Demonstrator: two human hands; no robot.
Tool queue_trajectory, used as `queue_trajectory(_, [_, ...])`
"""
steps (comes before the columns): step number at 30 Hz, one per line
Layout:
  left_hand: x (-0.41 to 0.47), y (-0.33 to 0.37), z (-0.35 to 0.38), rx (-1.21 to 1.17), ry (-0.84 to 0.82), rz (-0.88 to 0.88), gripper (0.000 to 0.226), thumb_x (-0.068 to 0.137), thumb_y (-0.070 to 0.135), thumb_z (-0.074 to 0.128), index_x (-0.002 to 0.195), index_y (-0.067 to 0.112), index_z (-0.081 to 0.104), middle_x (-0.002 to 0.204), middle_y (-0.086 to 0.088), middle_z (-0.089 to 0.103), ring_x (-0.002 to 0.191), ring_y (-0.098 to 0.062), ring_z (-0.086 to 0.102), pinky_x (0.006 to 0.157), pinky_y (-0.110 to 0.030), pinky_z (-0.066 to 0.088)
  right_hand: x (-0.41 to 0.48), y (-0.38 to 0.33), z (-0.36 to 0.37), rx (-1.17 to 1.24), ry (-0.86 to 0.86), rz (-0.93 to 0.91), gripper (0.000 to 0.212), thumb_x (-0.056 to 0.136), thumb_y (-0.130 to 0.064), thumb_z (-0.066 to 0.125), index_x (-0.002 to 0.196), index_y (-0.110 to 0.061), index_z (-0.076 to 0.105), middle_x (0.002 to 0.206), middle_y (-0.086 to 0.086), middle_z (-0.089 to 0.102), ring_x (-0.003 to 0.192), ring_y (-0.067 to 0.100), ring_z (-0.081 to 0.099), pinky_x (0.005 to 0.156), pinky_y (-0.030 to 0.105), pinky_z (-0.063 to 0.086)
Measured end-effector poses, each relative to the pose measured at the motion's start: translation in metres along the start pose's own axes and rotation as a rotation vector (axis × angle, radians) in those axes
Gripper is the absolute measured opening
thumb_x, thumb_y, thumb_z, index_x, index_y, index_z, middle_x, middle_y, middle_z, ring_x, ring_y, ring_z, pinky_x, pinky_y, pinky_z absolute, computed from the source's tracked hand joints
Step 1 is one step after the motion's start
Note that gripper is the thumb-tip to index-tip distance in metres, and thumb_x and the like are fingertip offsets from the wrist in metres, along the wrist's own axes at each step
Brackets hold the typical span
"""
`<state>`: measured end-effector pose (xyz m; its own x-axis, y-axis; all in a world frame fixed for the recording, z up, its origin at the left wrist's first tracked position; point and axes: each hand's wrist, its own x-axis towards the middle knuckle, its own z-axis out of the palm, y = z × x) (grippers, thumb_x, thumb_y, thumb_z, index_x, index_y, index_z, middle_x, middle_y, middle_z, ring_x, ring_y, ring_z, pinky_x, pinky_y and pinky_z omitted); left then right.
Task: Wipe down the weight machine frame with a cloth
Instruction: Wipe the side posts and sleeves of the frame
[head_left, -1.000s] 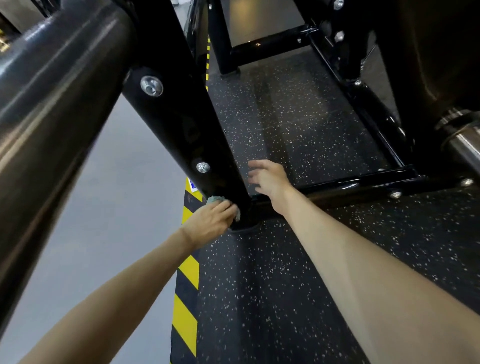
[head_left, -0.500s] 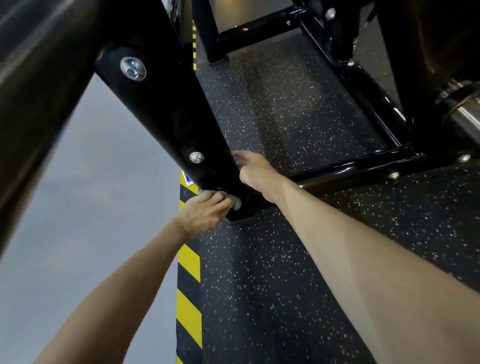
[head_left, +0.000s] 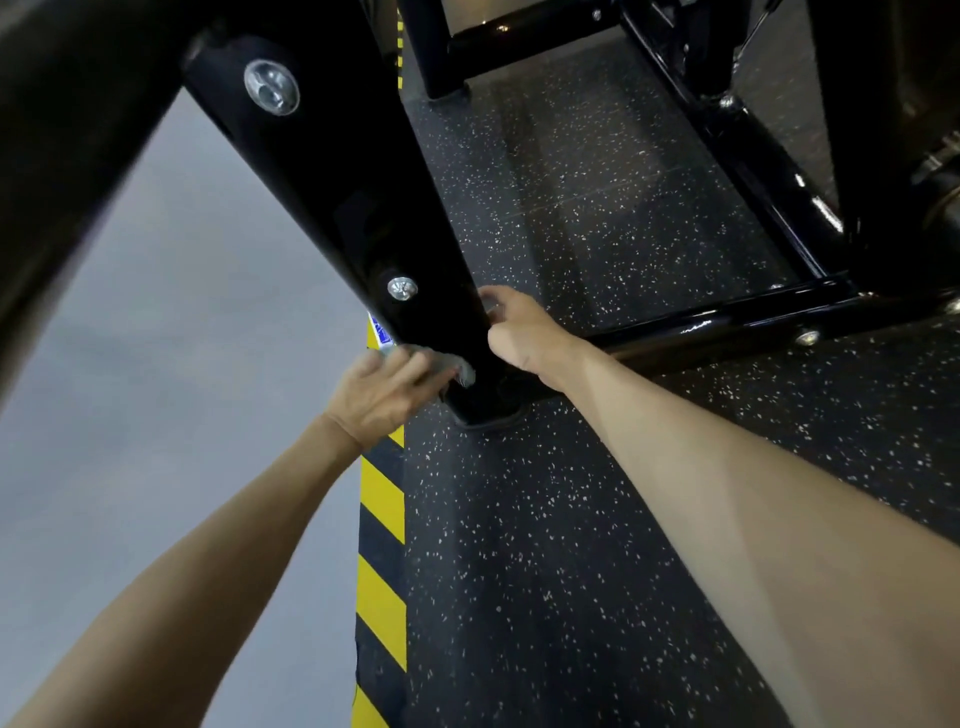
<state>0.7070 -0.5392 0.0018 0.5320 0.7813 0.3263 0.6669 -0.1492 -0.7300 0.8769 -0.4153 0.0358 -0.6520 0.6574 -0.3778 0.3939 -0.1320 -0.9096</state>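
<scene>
1. Left hand (head_left: 382, 397): fingers (head_left: 408, 366) are curled over a bunched grey cloth (head_left: 460, 370). They grip it and press it to the near-left face of the frame upright (head_left: 332, 197), low down, just above its foot.
2. Right hand (head_left: 524, 335): wraps the opposite edge of the same upright, about level with the cloth. Its fingers curl round behind the steel, tips hidden.
3. The hands sit either side of the upright and do not touch each other.
4. Upright: gloss black, slanting across the view. The lower bolt (head_left: 401, 288) is just above both hands; the upper bolt (head_left: 271, 87) is well up the post.
5. Base rail (head_left: 727, 325): runs to the right from the foot, passing behind the right wrist.
6. The foot stands on black speckled rubber floor (head_left: 571, 545). A yellow-black hazard strip (head_left: 382, 519) edges it, with plain grey floor (head_left: 156, 364) beyond on the left.
</scene>
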Motion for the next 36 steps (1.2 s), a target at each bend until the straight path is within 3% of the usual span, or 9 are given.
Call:
queue_trajectory(3, [-0.003, -0.01, -0.002, 0.003, 0.063, -0.109, 0.038, 0.088, 0.008, 0.047, 0.12, 0.028, 0.051, 0.103, -0.002, 0.044, 0.082, -0.02, 0.044, 0.066, -0.033, 0.025, -0.001, -0.001, -0.008, 0.059, 0.022, 0.02, 0.069, 0.084, 0.011, 0.039, 0.146, -0.019, 0.035, 0.134, 0.008, 0.049, 0.119, 0.022, 0.05, 0.096, 0.03, 0.043])
queue_trajectory(7, [-0.014, 0.009, 0.011, -0.068, -0.079, -0.04, 0.04, 0.083, 0.008, 0.05, 0.113, 0.03, 0.064, 0.102, -0.005, 0.043, 0.079, -0.023, 0.039, 0.064, -0.034, 0.024, -0.001, -0.003, -0.007, 0.071, 0.04, 0.022, 0.072, 0.082, 0.013, 0.037, 0.146, -0.021, 0.035, 0.136, 0.01, 0.048, 0.118, 0.022, 0.05, 0.09, 0.028, 0.043])
queue_trajectory(11, [-0.006, 0.01, -0.001, -0.047, -0.008, -0.284, 0.046, 0.081, 0.005, 0.048, 0.115, 0.036, 0.056, 0.1, -0.002, 0.042, 0.079, -0.021, 0.04, 0.067, -0.034, 0.022, 0.0, 0.001, -0.01, 0.092, 0.04, 0.023, 0.073, 0.082, 0.012, 0.037, 0.146, -0.023, 0.034, 0.132, 0.007, 0.052, 0.113, 0.018, 0.053, 0.095, 0.03, 0.046])
queue_trajectory(14, [-0.005, 0.009, -0.001, -0.029, 0.065, -0.382, 0.049, 0.078, 0.0, 0.052, 0.113, 0.033, 0.054, 0.1, -0.003, 0.043, 0.081, -0.021, 0.041, 0.069, -0.035, 0.023, -0.001, 0.004, -0.014, 0.09, 0.059, 0.039, 0.073, 0.082, 0.011, 0.035, 0.146, -0.024, 0.034, 0.131, 0.003, 0.054, 0.102, 0.012, 0.055, 0.082, 0.023, 0.047])
queue_trajectory(18, [-0.014, 0.034, 0.008, -0.107, -0.077, -0.312, 0.043, 0.077, 0.008, 0.05, 0.109, 0.034, 0.063, 0.1, -0.005, 0.041, 0.078, -0.023, 0.039, 0.065, -0.036, 0.024, -0.001, 0.005, -0.009, 0.076, 0.039, 0.042, 0.076, 0.081, 0.011, 0.037, 0.147, -0.025, 0.032, 0.135, 0.006, 0.051, 0.117, 0.019, 0.05, 0.096, 0.03, 0.044])
queue_trajectory(23, [-0.005, 0.031, -0.002, -0.077, 0.008, -0.552, 0.049, 0.076, 0.002, 0.05, 0.111, 0.036, 0.054, 0.101, -0.003, 0.044, 0.084, -0.021, 0.043, 0.073, -0.036, 0.024, 0.0, 0.007, -0.013, 0.071, 0.033, 0.043, 0.075, 0.081, 0.01, 0.037, 0.147, -0.026, 0.032, 0.136, 0.005, 0.051, 0.116, 0.019, 0.052, 0.09, 0.029, 0.044])
queue_trajectory(28, [-0.009, 0.033, 0.002, -0.167, -0.164, -0.2, 0.043, 0.074, 0.005, 0.048, 0.11, 0.026, 0.062, 0.095, -0.005, 0.037, 0.078, -0.023, 0.038, 0.063, -0.035, 0.024, 0.0, 0.006, -0.01, 0.084, 0.057, 0.057, 0.074, 0.083, 0.01, 0.035, 0.146, -0.027, 0.033, 0.13, 0.003, 0.054, 0.108, 0.017, 0.056, 0.093, 0.031, 0.048])
queue_trajectory(33, [0.025, 0.018, -0.018, -0.077, 0.196, -0.568, 0.046, 0.082, 0.004, 0.049, 0.123, 0.023, 0.051, 0.105, -0.004, 0.038, 0.095, -0.024, 0.041, 0.076, -0.036, 0.028, 0.004, 0.01, -0.016, 0.049, 0.128, 0.099, 0.065, 0.087, 0.005, 0.036, 0.144, -0.025, 0.037, 0.136, 0.006, 0.047, 0.111, 0.019, 0.055, 0.094, 0.035, 0.049])
queue_trajectory(36, [0.031, 0.02, -0.006, -0.086, 0.288, -0.542, 0.032, 0.098, 0.003, 0.036, 0.124, 0.014, 0.051, 0.103, -0.005, 0.036, 0.094, -0.025, 0.04, 0.079, -0.035, 0.035, 0.004, 0.015, -0.018, 0.0, 0.158, 0.156, 0.054, 0.092, 0.0, 0.036, 0.142, -0.019, 0.039, 0.138, 0.009, 0.044, 0.116, 0.024, 0.054, 0.098, 0.038, 0.047])
